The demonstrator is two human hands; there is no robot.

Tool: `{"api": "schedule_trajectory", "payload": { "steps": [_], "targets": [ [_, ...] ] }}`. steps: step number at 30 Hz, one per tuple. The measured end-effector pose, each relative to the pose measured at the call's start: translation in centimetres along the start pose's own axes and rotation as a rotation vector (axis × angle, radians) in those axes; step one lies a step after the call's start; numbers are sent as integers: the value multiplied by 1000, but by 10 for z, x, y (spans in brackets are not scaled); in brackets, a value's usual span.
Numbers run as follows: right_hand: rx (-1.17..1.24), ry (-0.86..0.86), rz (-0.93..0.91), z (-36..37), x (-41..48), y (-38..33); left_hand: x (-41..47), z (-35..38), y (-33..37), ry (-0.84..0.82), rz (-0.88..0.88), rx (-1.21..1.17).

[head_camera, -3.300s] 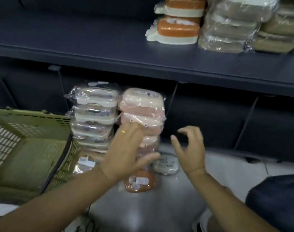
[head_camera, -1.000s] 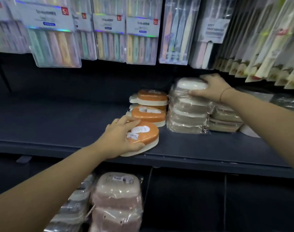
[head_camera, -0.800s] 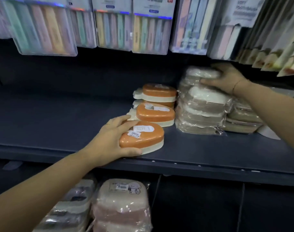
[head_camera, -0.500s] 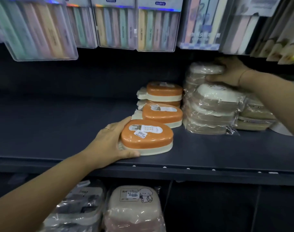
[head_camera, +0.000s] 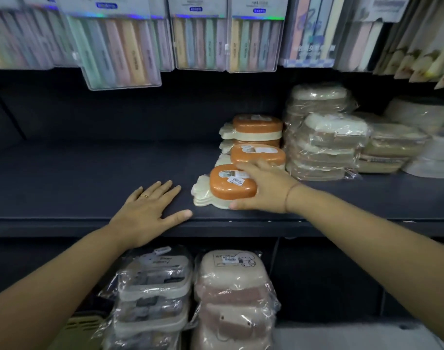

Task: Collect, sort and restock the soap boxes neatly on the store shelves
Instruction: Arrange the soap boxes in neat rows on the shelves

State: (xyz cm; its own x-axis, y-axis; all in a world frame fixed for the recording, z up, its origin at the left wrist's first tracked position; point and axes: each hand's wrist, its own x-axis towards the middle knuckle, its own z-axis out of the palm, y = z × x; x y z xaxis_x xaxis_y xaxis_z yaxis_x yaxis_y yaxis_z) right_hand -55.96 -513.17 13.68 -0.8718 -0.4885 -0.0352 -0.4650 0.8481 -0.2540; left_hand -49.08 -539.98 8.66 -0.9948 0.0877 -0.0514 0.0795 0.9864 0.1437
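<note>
An orange-lidded soap box [head_camera: 228,184] with a cream base lies near the front of the dark shelf [head_camera: 84,173]. My right hand [head_camera: 263,189] is wrapped around its right side, fingers over the lid, thumb at the base. My left hand [head_camera: 150,207] lies flat and empty on the shelf to the left of the box, fingers spread. Behind it more orange soap boxes [head_camera: 256,145] are stacked. To their right stand stacks of beige wrapped soap boxes [head_camera: 324,137].
Toothbrush packs [head_camera: 198,39] hang above the shelf. Below it stand a wrapped stack of grey-white boxes [head_camera: 152,294] and a wrapped stack of pink boxes [head_camera: 231,299]. A yellow-green basket corner [head_camera: 81,324] shows at the bottom left. More wrapped containers [head_camera: 423,147] fill the shelf's right end.
My left hand let go of the orange box and now lies flat on the shelf. My right hand left the beige stack and came down onto the orange box.
</note>
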Motion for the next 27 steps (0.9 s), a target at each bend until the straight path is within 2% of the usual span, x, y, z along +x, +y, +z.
{"api": "schedule_trajectory", "payload": {
  "steps": [4, 7, 10, 13, 19, 27],
  "targets": [
    [37, 102, 105, 15, 14, -8, -3, 3, -2, 35, -15, -6],
    [69, 198, 99, 15, 8, -11, -1, 4, -2, 43, -13, -9],
    [82, 352, 60, -3, 4, -3, 1, 5, -4, 44, -9, 3],
    [94, 481, 104, -35, 25, 14, 2, 6, -4, 46, -10, -11],
    [-82, 235, 144, -51, 69, 39, 1, 6, -3, 79, -10, 0],
    [-118, 237, 130, -40, 77, 45, -3, 6, -2, 92, -7, 1]
  ]
}}
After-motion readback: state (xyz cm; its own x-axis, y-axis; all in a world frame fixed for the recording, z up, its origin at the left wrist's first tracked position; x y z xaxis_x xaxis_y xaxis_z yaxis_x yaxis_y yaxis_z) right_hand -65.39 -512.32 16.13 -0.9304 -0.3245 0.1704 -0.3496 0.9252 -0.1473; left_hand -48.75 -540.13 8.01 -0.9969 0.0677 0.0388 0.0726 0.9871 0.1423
